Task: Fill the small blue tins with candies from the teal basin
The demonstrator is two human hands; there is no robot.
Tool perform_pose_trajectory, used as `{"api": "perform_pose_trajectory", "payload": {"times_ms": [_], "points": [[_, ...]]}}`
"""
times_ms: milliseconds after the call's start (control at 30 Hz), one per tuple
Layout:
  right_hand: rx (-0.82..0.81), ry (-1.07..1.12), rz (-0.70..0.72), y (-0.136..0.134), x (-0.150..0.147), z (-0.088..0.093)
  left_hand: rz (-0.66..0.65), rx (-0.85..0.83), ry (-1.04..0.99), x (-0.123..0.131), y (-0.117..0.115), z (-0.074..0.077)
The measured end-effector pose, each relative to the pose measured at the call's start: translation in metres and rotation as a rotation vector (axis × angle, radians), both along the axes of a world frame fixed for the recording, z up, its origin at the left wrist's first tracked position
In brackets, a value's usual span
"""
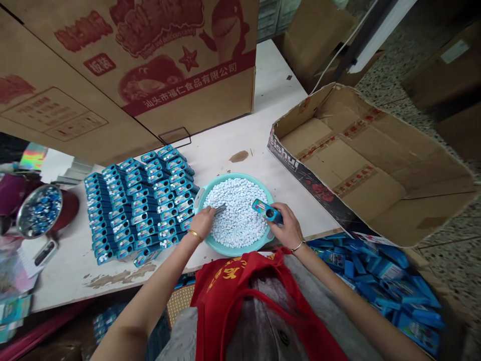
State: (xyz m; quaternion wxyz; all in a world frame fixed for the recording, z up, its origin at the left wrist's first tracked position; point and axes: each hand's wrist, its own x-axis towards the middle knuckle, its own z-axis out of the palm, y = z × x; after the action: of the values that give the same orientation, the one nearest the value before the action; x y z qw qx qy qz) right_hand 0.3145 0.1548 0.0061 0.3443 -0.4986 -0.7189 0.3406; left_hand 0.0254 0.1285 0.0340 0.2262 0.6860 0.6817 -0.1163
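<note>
My left hand [204,221] is closed on a small grey metal scoop [221,208], whose end is at the candies; its full shape is hard to make out. My right hand [287,226] grips a blue candy case [267,211] with a dark round hole in its face, held over the right side of the basin. Pale blue and white candies [236,215] fill the turquoise basin [225,250] between my hands. Left of the basin, several rows of blue cases [141,205] stand packed side by side, some showing white candies in their openings.
A large printed carton [210,100] stands at the back of the white table [233,143]. An open cardboard box [349,165] lies at the right, above a heap of blue cases [387,291]. A metal bowl of shiny blue pieces [40,210] and a scale [45,250] are far left.
</note>
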Motion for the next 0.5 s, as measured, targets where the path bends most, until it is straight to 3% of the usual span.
{"api": "perform_pose_trajectory", "payload": {"times_ms": [133,267,367,500], "points": [[-0.033,0.003,-0.112,-0.004,0.007,0.004,0.030,0.036,-0.146,0.032,0.006,-0.053],[-0.057,-0.012,-0.188,-0.008,0.011,0.007,0.072,0.081,-0.301,0.048,0.011,-0.071],[-0.060,-0.025,-0.197,-0.009,0.013,0.009,0.078,0.109,-0.418,0.038,0.005,-0.059],[-0.030,-0.048,-0.143,-0.007,0.013,0.011,0.020,0.156,-0.562,0.020,-0.004,-0.012]]}}
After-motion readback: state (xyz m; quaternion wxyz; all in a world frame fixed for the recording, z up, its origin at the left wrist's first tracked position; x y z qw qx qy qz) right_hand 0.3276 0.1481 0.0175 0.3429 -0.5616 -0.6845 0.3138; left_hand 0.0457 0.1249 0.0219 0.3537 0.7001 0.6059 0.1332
